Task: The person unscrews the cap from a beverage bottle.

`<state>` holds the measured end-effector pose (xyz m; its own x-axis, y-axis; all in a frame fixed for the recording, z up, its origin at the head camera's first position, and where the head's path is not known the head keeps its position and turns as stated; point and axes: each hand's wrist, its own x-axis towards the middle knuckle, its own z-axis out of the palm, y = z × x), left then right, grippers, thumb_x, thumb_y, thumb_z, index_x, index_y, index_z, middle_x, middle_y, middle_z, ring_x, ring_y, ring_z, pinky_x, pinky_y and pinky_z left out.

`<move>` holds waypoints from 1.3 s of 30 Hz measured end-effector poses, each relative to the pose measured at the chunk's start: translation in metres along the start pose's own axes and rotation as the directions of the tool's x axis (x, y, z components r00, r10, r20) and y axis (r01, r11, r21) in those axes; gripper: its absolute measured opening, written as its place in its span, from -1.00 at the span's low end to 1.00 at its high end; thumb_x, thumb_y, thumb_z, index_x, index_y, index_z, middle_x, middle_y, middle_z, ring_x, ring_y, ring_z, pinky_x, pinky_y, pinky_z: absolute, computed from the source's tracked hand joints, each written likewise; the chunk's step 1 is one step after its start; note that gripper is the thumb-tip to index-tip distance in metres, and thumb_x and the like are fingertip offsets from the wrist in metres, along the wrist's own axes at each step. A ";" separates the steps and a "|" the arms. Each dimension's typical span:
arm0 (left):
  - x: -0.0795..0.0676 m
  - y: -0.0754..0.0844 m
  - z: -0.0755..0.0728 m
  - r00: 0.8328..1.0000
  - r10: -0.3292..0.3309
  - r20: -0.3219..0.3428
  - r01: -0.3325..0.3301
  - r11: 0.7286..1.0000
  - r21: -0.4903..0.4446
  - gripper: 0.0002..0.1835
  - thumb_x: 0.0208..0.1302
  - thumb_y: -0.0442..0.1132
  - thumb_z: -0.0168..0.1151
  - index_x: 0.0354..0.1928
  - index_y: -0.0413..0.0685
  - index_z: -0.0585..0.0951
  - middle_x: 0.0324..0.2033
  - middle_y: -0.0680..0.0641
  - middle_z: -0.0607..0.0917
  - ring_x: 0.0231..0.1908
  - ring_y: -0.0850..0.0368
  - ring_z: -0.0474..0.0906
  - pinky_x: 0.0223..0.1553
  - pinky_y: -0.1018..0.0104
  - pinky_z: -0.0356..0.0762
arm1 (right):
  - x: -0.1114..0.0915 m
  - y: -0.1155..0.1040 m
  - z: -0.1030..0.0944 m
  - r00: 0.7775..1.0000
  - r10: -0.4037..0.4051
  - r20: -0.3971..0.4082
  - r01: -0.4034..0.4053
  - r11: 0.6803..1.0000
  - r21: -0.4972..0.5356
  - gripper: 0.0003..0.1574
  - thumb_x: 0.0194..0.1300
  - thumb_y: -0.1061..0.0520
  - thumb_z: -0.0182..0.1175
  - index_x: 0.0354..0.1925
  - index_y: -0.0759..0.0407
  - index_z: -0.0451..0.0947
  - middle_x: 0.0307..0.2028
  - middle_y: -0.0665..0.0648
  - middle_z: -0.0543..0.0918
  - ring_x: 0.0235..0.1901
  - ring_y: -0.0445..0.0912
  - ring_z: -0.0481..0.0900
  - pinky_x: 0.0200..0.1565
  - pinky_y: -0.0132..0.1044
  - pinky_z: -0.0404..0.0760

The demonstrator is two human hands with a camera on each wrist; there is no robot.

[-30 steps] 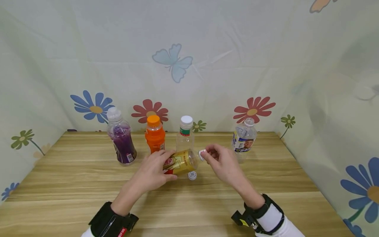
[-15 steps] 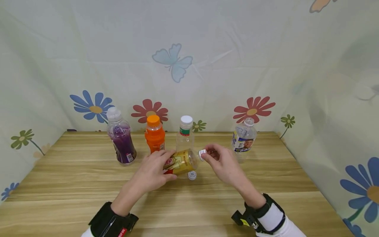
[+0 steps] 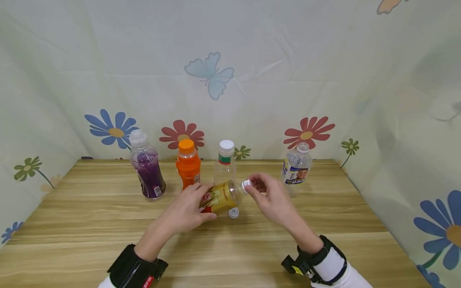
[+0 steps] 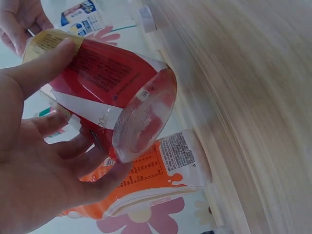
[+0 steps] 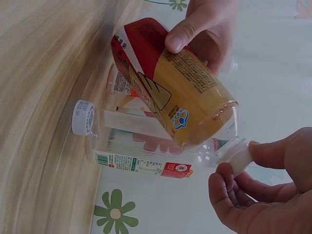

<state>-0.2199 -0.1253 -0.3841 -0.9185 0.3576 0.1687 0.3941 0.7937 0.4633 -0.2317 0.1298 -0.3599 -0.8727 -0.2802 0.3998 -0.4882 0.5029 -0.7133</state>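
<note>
My left hand grips a clear plastic bottle with a yellow and red label. It is tilted on its side above the table, neck to the right. In the left wrist view its see-through base faces the camera, and the thumb lies along the label. My right hand pinches a white cap at the bottle's mouth between thumb and fingers. Below the bottle, a loose white cap lies on the table. Just behind stands a clear bottle with a white cap and a green-and-red label.
An orange bottle stands upright behind my left hand, with a purple bottle farther left. Behind my right hand is an uncapped clear bottle with a blue and white label. A flowered cloth hangs behind the wooden table.
The fingers of my right hand have shifted slightly on the cap, and more of its white side shows than one second ago. The left hand and its bottle stay almost still.
</note>
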 end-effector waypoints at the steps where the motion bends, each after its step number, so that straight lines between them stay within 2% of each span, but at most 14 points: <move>1: 0.000 0.000 0.000 1.000 -0.007 0.000 0.007 1.000 -0.011 -0.10 0.08 -0.02 0.63 0.44 -0.09 0.44 0.24 -0.19 0.56 0.18 -0.12 0.49 0.30 -0.23 0.35 | 0.000 0.000 0.000 1.000 -0.001 -0.005 0.001 1.000 -0.006 -0.80 0.40 0.25 0.33 -0.04 0.31 0.62 -0.28 0.08 0.67 -0.28 -0.09 0.61 -0.17 -0.17 0.70; 8: 0.002 -0.002 0.001 0.999 -0.002 -0.034 0.001 0.999 -0.048 -0.07 -0.03 0.01 0.69 0.39 -0.04 0.47 0.19 -0.15 0.58 0.11 -0.08 0.52 0.23 -0.15 0.45 | -0.001 -0.002 0.001 0.999 -0.005 -0.038 0.004 1.000 -0.006 -0.79 0.38 0.23 0.35 -0.06 0.31 0.63 -0.31 0.06 0.66 -0.32 -0.13 0.60 -0.20 -0.16 0.69; 14: 0.001 -0.003 0.002 0.997 0.033 -0.070 -0.035 0.999 -0.025 -0.11 0.01 -0.02 0.67 0.39 -0.07 0.48 0.16 -0.14 0.63 0.06 -0.06 0.56 0.21 -0.14 0.48 | 0.000 -0.001 0.002 0.998 -0.038 -0.042 0.037 0.999 -0.016 -0.81 0.38 0.25 0.36 -0.07 0.30 0.63 -0.31 0.06 0.66 -0.32 -0.13 0.61 -0.21 -0.18 0.69; 21: 0.000 -0.002 0.002 0.997 0.039 -0.065 -0.040 0.999 -0.008 -0.11 0.06 -0.01 0.64 0.42 -0.10 0.46 0.21 -0.18 0.60 0.12 -0.12 0.55 0.25 -0.24 0.40 | 0.000 0.000 0.001 0.998 -0.064 -0.020 0.063 0.998 -0.005 -0.79 0.39 0.27 0.34 -0.04 0.31 0.62 -0.27 0.07 0.65 -0.27 -0.11 0.59 -0.18 -0.17 0.68; 28: 0.000 -0.001 0.001 0.998 0.034 -0.046 -0.034 0.999 -0.006 -0.11 0.09 -0.02 0.62 0.44 -0.12 0.45 0.24 -0.20 0.59 0.15 -0.13 0.54 0.28 -0.25 0.37 | 0.000 0.002 0.000 0.992 -0.126 0.000 0.126 0.992 -0.020 -0.77 0.37 0.30 0.34 -0.02 0.29 0.61 -0.22 0.06 0.64 -0.23 -0.11 0.59 -0.21 -0.25 0.65; 33: 0.000 -0.001 0.001 0.999 0.019 -0.031 -0.020 1.000 -0.014 -0.10 0.10 -0.02 0.61 0.45 -0.13 0.43 0.28 -0.21 0.56 0.19 -0.16 0.52 0.30 -0.25 0.35 | 0.001 0.003 0.000 0.988 -0.154 0.011 0.154 0.988 -0.020 -0.72 0.37 0.33 0.33 0.04 0.32 0.60 -0.16 0.08 0.65 -0.17 -0.10 0.61 -0.14 -0.19 0.67; 39: 0.000 -0.002 0.002 1.000 0.004 -0.028 -0.004 1.000 -0.031 -0.11 0.10 -0.02 0.61 0.45 -0.11 0.43 0.27 -0.20 0.56 0.20 -0.16 0.51 0.30 -0.23 0.37 | 0.002 0.004 -0.002 0.988 -0.149 0.048 0.149 0.989 0.010 -0.68 0.38 0.32 0.32 0.08 0.34 0.57 -0.13 0.10 0.65 -0.12 -0.05 0.62 -0.05 -0.13 0.70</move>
<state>-0.2206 -0.1261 -0.3872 -0.9177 0.3462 0.1950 0.3970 0.7764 0.4895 -0.2359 0.1326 -0.3610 -0.7893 -0.3906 0.4738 -0.6126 0.4476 -0.6515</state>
